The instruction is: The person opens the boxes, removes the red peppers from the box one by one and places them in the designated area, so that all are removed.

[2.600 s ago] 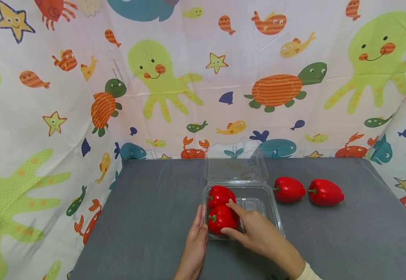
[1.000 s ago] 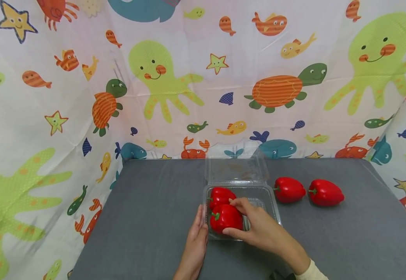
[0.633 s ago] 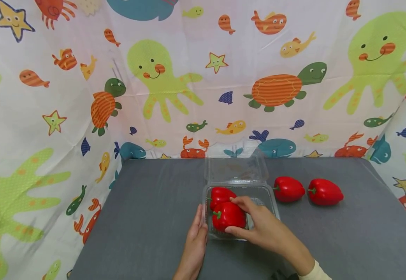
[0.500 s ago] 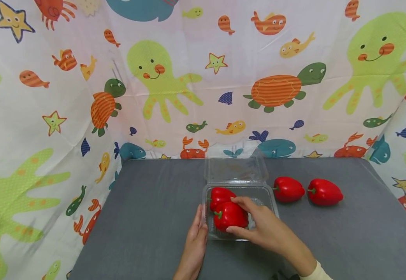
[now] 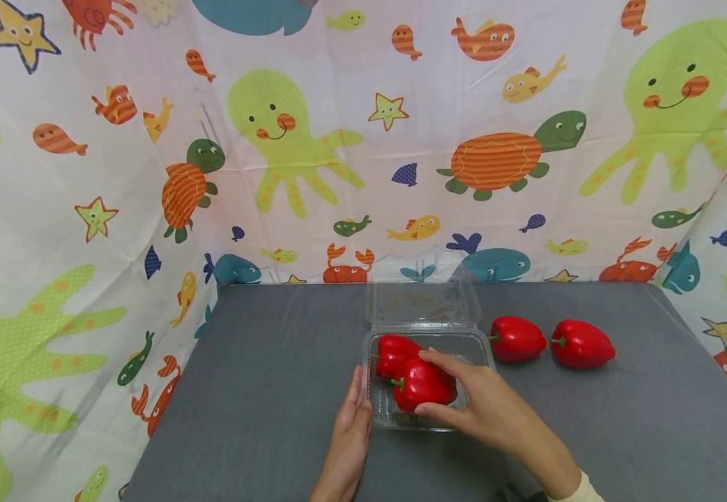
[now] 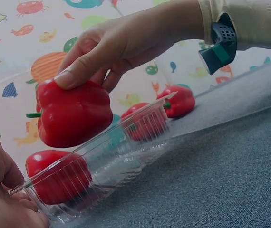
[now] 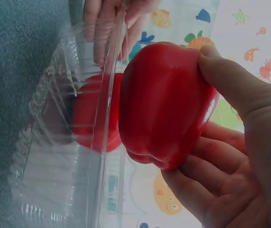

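Thumb and fingers of my right hand [image 5: 495, 408] grip a red bell pepper [image 5: 424, 385] with a short green stem. In the left wrist view this held pepper [image 6: 76, 114] hangs above the rim of a clear plastic clamshell container [image 6: 111, 156]. A second red bell pepper [image 5: 396, 354] lies inside the container [image 5: 378, 423], at its back left. My left hand [image 5: 347, 436] holds the container's left side. In the left wrist view the rim runs between the thumb and fingers of that left hand [image 6: 2, 194].
Two more red bell peppers lie on the grey table [image 5: 288, 362], the nearer pepper [image 5: 517, 339] just right of the container and the farther pepper [image 5: 583, 344] beyond it. The container's clear lid [image 5: 422, 303] stands raised at the back. A sea-animal cloth [image 5: 338, 181] hangs behind.
The right hand has lifted the front pepper from the container's front left and shifted it rightward. The left hand stays at the container's left side.
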A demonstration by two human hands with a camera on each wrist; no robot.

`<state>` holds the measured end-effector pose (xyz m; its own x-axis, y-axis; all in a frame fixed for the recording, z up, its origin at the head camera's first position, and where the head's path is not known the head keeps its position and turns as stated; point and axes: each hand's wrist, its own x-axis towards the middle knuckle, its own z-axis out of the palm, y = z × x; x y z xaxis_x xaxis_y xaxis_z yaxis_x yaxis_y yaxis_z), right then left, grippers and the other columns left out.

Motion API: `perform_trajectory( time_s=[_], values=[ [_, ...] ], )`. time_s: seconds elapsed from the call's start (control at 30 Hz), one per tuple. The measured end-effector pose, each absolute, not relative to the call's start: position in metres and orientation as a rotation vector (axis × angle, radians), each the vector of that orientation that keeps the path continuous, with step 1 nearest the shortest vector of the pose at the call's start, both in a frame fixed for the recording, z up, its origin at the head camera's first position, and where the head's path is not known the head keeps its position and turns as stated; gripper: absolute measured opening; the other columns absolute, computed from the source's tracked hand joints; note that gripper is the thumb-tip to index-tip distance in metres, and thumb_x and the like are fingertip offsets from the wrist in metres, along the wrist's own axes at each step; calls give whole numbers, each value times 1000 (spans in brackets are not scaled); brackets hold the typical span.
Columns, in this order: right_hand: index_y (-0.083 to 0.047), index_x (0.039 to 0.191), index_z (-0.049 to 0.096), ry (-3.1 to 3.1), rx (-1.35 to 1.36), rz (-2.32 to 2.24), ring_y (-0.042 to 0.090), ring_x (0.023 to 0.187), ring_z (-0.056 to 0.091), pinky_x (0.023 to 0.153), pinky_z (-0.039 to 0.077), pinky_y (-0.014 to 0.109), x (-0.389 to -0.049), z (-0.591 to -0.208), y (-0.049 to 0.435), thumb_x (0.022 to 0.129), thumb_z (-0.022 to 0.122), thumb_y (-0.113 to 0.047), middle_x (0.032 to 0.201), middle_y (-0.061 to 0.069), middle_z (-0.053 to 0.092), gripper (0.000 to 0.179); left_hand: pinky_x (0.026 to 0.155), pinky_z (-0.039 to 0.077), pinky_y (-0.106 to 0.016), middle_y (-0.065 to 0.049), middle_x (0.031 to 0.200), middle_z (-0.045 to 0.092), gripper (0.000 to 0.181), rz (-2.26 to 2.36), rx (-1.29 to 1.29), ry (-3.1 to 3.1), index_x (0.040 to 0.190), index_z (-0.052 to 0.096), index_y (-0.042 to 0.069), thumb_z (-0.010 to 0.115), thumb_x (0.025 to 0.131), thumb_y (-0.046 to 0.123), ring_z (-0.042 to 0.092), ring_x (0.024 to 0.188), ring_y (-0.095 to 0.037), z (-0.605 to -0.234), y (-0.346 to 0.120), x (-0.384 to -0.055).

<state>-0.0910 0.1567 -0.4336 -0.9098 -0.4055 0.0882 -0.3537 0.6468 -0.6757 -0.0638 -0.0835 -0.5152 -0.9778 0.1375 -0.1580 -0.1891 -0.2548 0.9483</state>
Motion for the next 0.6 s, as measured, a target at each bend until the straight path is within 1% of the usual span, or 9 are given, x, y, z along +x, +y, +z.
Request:
perform_trajectory(
  time_s=[0.17, 0.37, 0.47, 0.6],
  values=[
    [-26, 151, 60, 2845, -663, -1111, 18, 105, 73, 79, 65, 34, -91, -434, 162, 81, 87, -59, 133, -1, 73, 82, 129, 4, -53, -2, 178, 11, 63, 2351, -42, 1777, 172, 10, 15, 32, 114, 7, -1, 163, -24, -516, -84, -63],
    [-30, 152, 58, 2880, -671, -1089, 10, 95, 73, 80, 65, 36, -93, -432, 169, 83, 85, -59, 124, -3, 76, 80, 128, 5, -52, -4, 178, 11, 63, 2351, -18, 1804, 171, 9, 13, 32, 113, 6, -1, 162, -26, -517, -84, -63],
    [-31, 153, 56, 2866, -666, -1076, 12, 97, 74, 81, 65, 37, -93, -431, 172, 84, 84, -60, 128, -1, 75, 80, 128, 6, -48, -2, 178, 12, 63, 2355, -23, 1802, 171, 9, 13, 32, 113, 7, 1, 162, -23, -517, -84, -63],
    [-31, 155, 54, 2868, -674, -1052, 16, 101, 74, 82, 65, 38, -93, -431, 175, 85, 81, -61, 140, 5, 69, 81, 128, 5, -47, -2, 177, 13, 62, 2364, -18, 1800, 171, 9, 13, 32, 113, 6, 1, 162, -22, -517, -84, -62]
  ],
)
